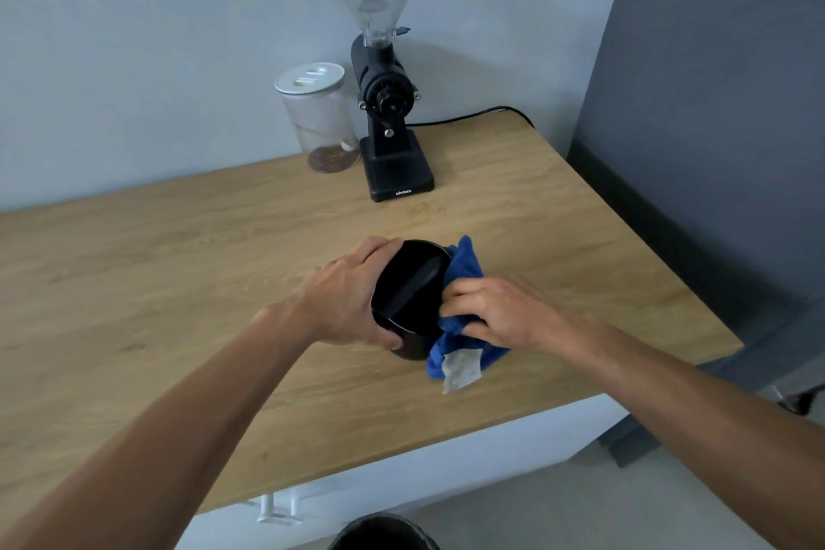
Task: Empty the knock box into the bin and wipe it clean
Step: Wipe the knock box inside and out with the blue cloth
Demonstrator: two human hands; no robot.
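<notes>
A black round knock box with a bar across its mouth stands on the wooden counter, tilted toward me. My left hand grips its left side. My right hand presses a blue cloth against the box's right rim and outer wall. The cloth hangs down to the counter, with a white label at its lower edge. The dark rim of a bin shows at the bottom edge, on the floor below the counter.
A black coffee grinder with a clear hopper stands at the back, its cable running right. A clear jar with a white lid sits to its left. The counter's right edge meets a grey wall.
</notes>
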